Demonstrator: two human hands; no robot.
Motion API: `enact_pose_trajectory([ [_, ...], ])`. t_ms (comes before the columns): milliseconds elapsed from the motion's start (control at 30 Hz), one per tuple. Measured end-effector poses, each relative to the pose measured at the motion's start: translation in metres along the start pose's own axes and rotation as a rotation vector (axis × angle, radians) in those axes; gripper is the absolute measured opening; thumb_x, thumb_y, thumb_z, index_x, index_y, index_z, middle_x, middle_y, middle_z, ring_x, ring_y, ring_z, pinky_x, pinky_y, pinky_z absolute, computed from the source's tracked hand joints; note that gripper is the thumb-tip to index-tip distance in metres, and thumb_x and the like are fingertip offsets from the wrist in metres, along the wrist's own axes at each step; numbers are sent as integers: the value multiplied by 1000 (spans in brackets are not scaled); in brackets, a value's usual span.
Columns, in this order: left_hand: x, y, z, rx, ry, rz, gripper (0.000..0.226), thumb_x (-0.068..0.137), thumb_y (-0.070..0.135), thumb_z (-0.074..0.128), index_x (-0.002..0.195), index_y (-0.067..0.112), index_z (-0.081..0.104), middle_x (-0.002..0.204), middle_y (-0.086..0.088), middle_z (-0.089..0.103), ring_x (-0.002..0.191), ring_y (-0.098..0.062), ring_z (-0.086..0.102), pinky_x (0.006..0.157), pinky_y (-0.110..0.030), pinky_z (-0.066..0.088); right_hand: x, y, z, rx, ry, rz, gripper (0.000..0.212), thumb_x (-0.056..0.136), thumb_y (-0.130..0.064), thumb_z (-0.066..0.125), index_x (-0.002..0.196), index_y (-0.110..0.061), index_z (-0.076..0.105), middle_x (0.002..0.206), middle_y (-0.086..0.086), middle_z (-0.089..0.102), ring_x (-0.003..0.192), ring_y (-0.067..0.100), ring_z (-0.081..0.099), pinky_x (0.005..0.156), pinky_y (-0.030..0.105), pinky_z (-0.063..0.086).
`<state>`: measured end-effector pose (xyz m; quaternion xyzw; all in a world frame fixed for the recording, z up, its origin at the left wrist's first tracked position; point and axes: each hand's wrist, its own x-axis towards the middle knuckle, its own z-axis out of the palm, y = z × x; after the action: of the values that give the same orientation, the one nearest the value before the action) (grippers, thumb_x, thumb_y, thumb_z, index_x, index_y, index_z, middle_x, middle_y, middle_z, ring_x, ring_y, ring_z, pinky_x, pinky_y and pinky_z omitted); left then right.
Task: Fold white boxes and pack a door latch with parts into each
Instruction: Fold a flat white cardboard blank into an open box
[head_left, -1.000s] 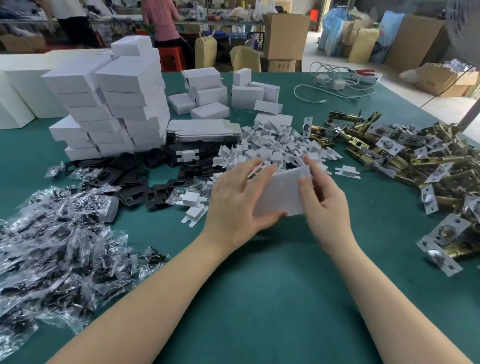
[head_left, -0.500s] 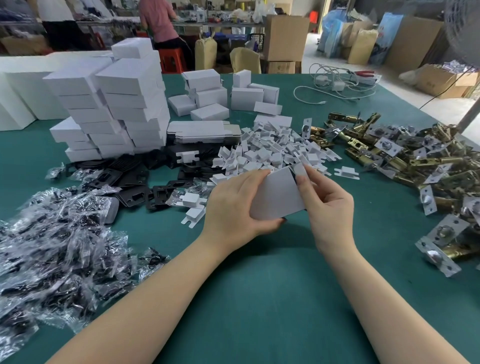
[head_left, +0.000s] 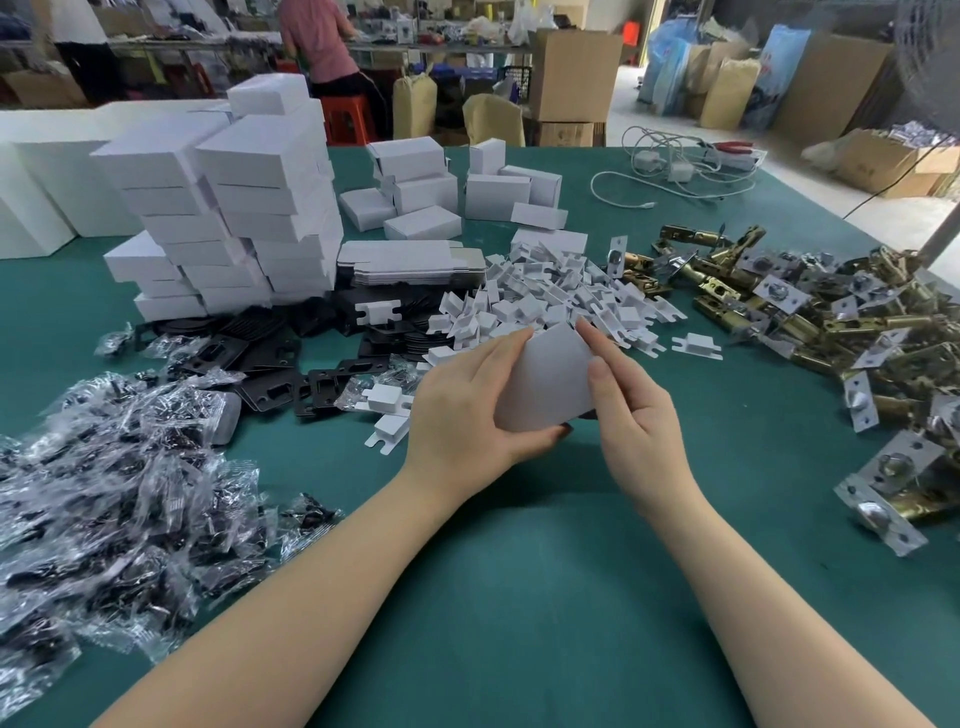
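Holding one white box (head_left: 550, 379) just above the green table (head_left: 519, 597), the left hand (head_left: 462, 405) curled its fingers round the near-left side while the right hand (head_left: 631, 415) pinched the far-right edge. Two hands, one box in work. Behind lay a heap of white card inserts (head_left: 545, 301) (too many to count), brass door latches (head_left: 831, 322) at right, bagged parts (head_left: 114, 483) at left, and stacked folded boxes (head_left: 228, 208).

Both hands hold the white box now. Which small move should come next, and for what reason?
Probably reach with the right hand for a door latch from the brass pile. The white box looks folded, the left hand grips it alone well enough, and no latch is visibly in it yet.
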<state>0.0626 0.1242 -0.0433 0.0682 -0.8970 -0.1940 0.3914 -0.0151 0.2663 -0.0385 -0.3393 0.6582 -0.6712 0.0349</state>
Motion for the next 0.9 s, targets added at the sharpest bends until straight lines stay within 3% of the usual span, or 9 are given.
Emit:
enact_pose_trajectory([
  [67,0,0,0,0,19,-2,88,59,50,82,133,10,58,127,-2,65,113,-20,61,94,-35,48,0,0,0,-37,-5,-5,33,102,-25,43,125,-49,49,124,-43,53,124,-13,46,100,9,37],
  [200,0,1,1,1,22,-3,88,58,50,81,133,10,58,126,-3,65,113,-20,60,94,-36,47,-2,3,1,39,87,20,14,99,-26,49,108,-37,53,107,-16,65,104,6,61,87,32,49],
  [367,-1,2,2,-14,35,-5,86,59,48,82,132,8,59,125,-4,66,111,-24,63,92,-44,51,-3,-1,4,187,233,61,17,93,-15,65,99,-29,71,92,-12,75,87,4,67,80,31,57],
  [500,-1,3,2,-39,41,-36,85,60,47,81,133,10,58,126,-2,66,112,-22,63,93,-41,51,-6,0,8,132,250,52,18,92,-30,63,106,-38,72,82,-15,72,76,13,53,71,35,48],
  [567,-1,4,2,-41,44,-54,85,60,47,81,133,10,58,126,-2,66,112,-20,62,94,-38,49,-7,0,9,105,224,39,21,92,-36,58,109,-41,69,81,-4,72,75,15,48,69,34,45],
  [667,-1,6,2,-32,50,-67,84,60,49,79,132,11,59,126,-1,66,111,-19,62,93,-34,46,-7,0,8,76,204,34,22,98,-28,56,114,-39,67,92,1,70,75,14,50,69,32,46],
  [800,-1,6,1,-37,38,-82,85,60,49,79,134,11,57,128,-1,64,114,-19,62,95,-36,47,-5,-4,8,57,185,22,22,97,-29,54,114,-38,64,104,-21,72,90,-3,63,78,10,46],
  [833,-1,6,0,-41,35,-88,86,60,49,80,134,12,57,129,-1,64,115,-19,61,96,-37,47,-5,-4,7,51,172,22,22,95,-34,54,114,-39,64,103,-23,72,87,-3,63,76,9,45],
  [900,-1,6,0,-50,28,-97,87,60,49,80,135,12,56,130,-1,63,116,-20,61,96,-38,48,-4,-2,4,32,149,22,25,92,-40,54,115,-42,64,77,-22,68,61,6,48,59,9,37],
])
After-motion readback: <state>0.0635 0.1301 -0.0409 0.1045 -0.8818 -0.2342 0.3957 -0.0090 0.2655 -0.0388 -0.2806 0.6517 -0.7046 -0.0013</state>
